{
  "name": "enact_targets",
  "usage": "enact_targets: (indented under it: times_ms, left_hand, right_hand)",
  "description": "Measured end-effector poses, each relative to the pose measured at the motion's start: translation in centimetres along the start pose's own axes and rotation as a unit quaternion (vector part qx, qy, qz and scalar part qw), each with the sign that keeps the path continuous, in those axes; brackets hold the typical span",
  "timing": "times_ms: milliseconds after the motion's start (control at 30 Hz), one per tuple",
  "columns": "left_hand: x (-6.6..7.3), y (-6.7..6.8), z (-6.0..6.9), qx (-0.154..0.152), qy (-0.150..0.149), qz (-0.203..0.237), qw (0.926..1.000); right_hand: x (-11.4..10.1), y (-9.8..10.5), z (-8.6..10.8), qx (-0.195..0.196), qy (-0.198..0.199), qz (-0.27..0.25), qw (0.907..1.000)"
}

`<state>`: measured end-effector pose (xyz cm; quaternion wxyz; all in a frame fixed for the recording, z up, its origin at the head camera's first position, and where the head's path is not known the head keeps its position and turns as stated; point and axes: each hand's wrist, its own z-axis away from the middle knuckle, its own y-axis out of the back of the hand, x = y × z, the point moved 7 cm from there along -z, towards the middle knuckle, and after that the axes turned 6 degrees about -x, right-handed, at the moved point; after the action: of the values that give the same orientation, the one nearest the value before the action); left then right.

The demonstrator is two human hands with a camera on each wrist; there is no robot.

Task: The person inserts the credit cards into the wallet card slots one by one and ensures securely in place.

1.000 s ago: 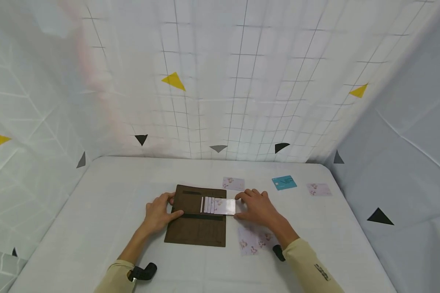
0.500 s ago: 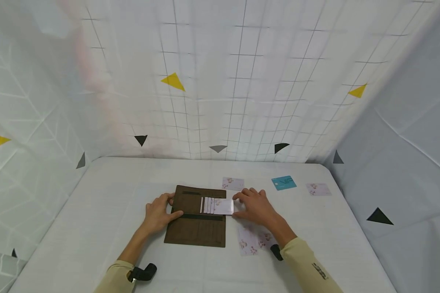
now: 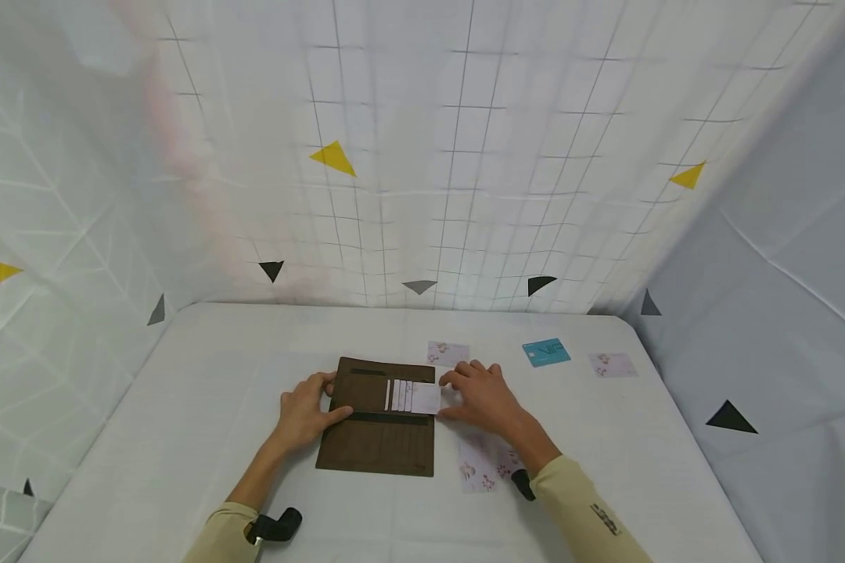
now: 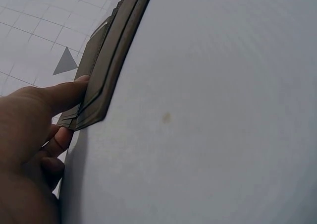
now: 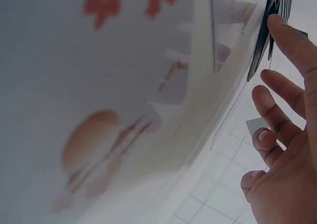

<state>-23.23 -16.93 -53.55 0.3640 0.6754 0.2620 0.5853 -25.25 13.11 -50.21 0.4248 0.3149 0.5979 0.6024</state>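
A brown wallet (image 3: 376, 452) lies unfolded on the white table, with several pale cards stacked in stepped slots of its upper half. My left hand (image 3: 301, 413) grips its left edge, thumb on top and fingers at the back, as the left wrist view of the wallet (image 4: 116, 50) also shows. The outermost flowered card (image 3: 426, 399) sticks out slightly past the wallet's right edge. My right hand (image 3: 482, 400) holds that card's outer end between thumb and forefinger. In the right wrist view, the right hand's (image 5: 285, 120) other fingers are bent and hold nothing.
A flowered card (image 3: 447, 353) lies behind the wallet, a blue VIP card (image 3: 546, 353) farther right, and another flowered card (image 3: 613, 364) near the right edge. More flowered cards (image 3: 475, 465) lie under the right forearm. White sheeting (image 3: 422, 195) stands behind the table.
My right hand has moved left, and the flowered card has slid farther into the wallet slot. My left hand and the wallet have stayed in place.
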Motion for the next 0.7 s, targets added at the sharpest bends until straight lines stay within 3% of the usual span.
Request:
enact_targets:
  times_ms: [200, 700]
  left_hand:
    - [0.1, 0.2, 0.1, 0.01, -0.008, 0.002, 0.9999]
    - [0.1, 0.0, 0.1, 0.001, -0.002, 0.002, 1.0]
  right_hand:
    - [-0.4, 0.3, -0.3, 0.006, 0.004, 0.013, 0.9999]
    - [-1.3, 0.5, -0.8, 0.003, 0.001, 0.007, 1.0]
